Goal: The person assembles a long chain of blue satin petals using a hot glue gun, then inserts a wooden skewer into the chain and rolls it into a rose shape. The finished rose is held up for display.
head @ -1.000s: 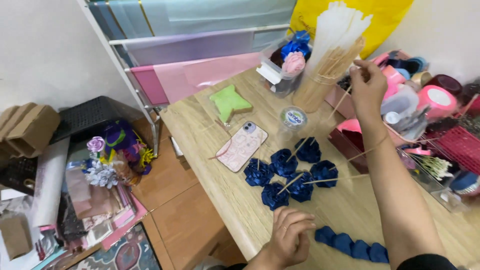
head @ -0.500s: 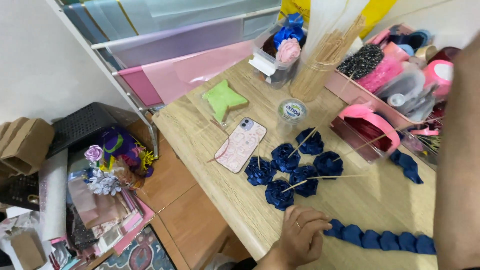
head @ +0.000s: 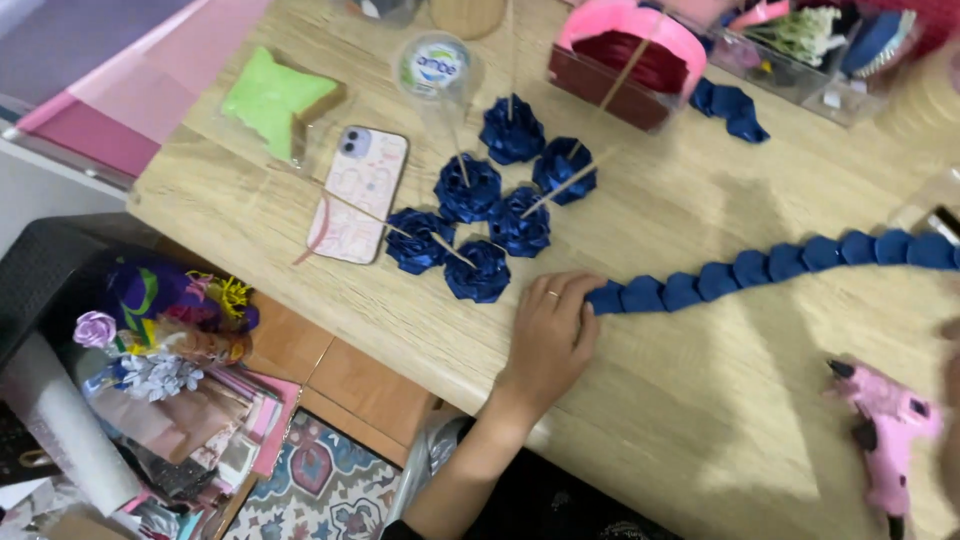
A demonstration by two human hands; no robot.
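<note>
Resting flat on the wooden bench, the left hand lies with its fingers loosely stretched, and its fingertips press on the near left end of a strip of dark blue petals. The hand does not close around the strip; it only holds the end down (a ring shows on one finger).

The strip's long axis runs from this hand away to the right and slightly toward the far side, until it leaves the picture at the right edge. So the whole length of the strip lies to the right of the left hand, and this hand is the one that touches it.

Of the right hand only a small part shows at the right edge, just beside a pink glue gun that lies on the bench; whether it is open or closed one cannot tell.

A cluster of finished blue paper roses on thin sticks sits just on the far left of the left hand, near but apart from the strip. A phone lies further left.
</note>
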